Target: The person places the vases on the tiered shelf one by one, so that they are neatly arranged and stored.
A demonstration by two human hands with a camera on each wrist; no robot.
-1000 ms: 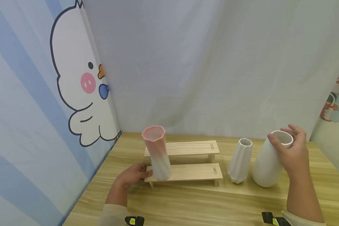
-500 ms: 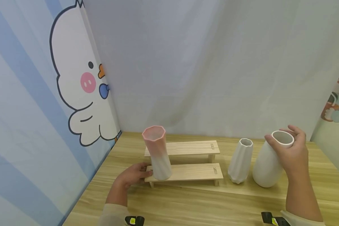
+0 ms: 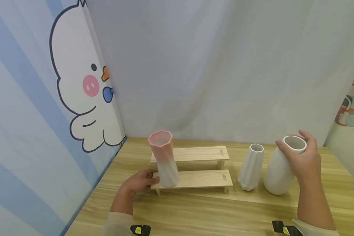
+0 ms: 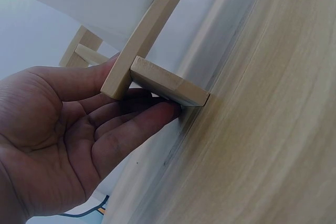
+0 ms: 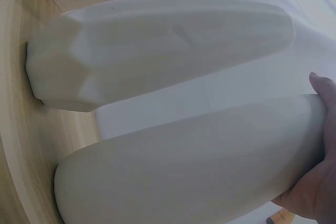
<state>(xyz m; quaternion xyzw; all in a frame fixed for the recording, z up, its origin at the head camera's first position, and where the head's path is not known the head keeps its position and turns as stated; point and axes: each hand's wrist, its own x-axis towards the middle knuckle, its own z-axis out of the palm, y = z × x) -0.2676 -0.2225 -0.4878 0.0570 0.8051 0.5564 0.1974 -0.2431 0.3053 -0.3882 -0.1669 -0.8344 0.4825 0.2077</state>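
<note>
Your left fingers (image 4: 137,128) pinch the front stand (image 3: 200,179), likely to steady it; your right fingers (image 3: 310,137) curl widely round the smooth vase (image 3: 278,175), perhaps against tipping.

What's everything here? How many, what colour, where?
front riser: one, tan, on table
back riser: one, tan, behind
pink vase: one, pink and white, front riser
fluted vase: one, white, right of risers
smooth vase: one, white, beside fluted vase
table: one, yellowish, underneath
backdrop: one, greyish, behind
cartoon bird: one, white, left wall
cartoon figure: one, multicoloured, right edge
wrist straps: two, black, bottom
sleeves: two, cream, bottom
left hand: one, holding front riser
right hand: one, holding smooth vase
</note>
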